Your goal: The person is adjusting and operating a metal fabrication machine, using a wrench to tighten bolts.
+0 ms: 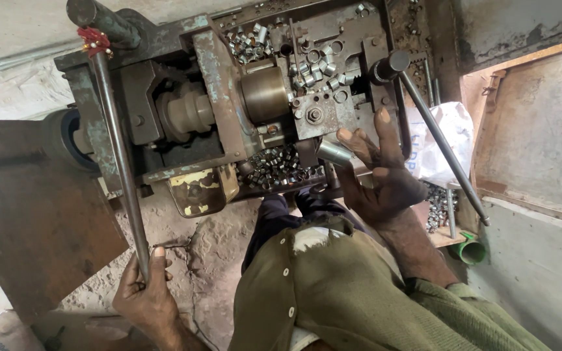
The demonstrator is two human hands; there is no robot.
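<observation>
A large, worn grey-green metal machine [183, 104] with rusty plates fills the upper centre of the frame, its brass-coloured cylindrical chuck [265, 94] near the middle. From its upper left corner a long, thin steel lever rod [120, 162], wrapped with a red band at the top, runs down toward the lower left; the left hand [143, 296] is closed around the rod's lower end, at the bottom left of the frame. A second dark lever with a round knob [434, 136] slants down the right side. The right hand [378, 172], right of centre, pinches a short shiny metal tube [334, 153] between thumb and fingertips, just below the machine's tool block and right of the chuck. Heaps of small silvery metal rings [274, 168] lie in the tray directly left of that tube, more on the machine's top.
</observation>
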